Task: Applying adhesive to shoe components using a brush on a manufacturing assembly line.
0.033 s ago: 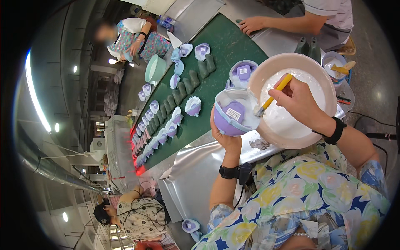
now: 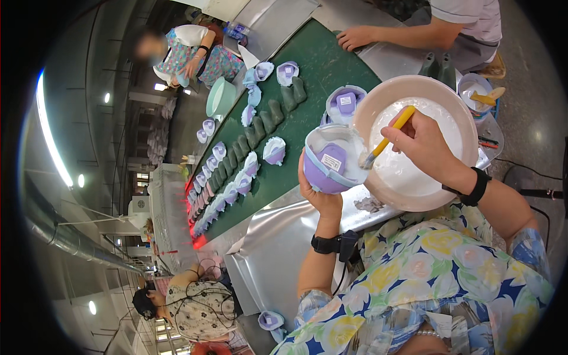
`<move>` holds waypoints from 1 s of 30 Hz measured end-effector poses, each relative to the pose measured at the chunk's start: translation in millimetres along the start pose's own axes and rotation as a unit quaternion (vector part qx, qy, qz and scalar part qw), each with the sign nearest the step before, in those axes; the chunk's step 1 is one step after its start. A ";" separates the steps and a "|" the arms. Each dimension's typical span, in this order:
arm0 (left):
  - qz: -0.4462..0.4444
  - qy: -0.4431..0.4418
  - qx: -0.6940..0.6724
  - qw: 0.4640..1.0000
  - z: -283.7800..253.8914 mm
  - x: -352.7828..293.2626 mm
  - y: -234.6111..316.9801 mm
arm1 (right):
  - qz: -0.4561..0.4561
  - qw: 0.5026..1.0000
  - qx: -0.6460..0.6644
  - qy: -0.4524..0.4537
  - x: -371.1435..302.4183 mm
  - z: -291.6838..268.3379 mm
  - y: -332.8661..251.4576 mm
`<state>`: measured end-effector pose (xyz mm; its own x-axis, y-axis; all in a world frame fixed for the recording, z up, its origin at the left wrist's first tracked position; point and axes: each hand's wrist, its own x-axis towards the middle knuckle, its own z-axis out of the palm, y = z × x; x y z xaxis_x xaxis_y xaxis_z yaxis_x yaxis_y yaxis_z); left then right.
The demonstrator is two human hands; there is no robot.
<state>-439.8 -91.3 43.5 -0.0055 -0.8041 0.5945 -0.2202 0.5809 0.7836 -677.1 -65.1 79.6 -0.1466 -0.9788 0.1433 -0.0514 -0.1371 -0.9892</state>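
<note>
My left hand (image 2: 313, 192) is closed around the side of a purple and pale-blue shoe upper (image 2: 322, 171), with its opening tilted up and a white label on the inner tongue. Between the fingers of my right hand (image 2: 420, 139) is a brush (image 2: 391, 133) with a yellow handle. Its bristles touch, or nearly touch, the upper's right rim, which looks wet and white. Just below my right hand, a pale pink basin (image 2: 367, 100) contains white liquid. Another purple shoe upper (image 2: 346, 100) lies behind the held one, against the basin.
Rows of shoe uppers (image 2: 244, 182) and dark green shoe lasts (image 2: 258, 127) lie along a green belt (image 2: 325, 56). A co-worker's hand (image 2: 356, 36) rests at the belt's far edge. A small tub (image 2: 464, 83) with a yellow-handled tool stands right. Sheet metal (image 2: 278, 231) covers the near left surface.
</note>
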 end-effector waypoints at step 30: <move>-0.591 -0.123 -0.354 0.715 16.2 -19.2 26.1 | -0.354 0.892 -0.107 -0.260 20.5 -33.9 -23.4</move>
<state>-461.3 -62.8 49.6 -0.4145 -0.7338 -0.5383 0.3353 -0.6730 0.6592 -712.4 -76.8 106.8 0.4728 -0.6046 0.6411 -0.1451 -0.7710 -0.6201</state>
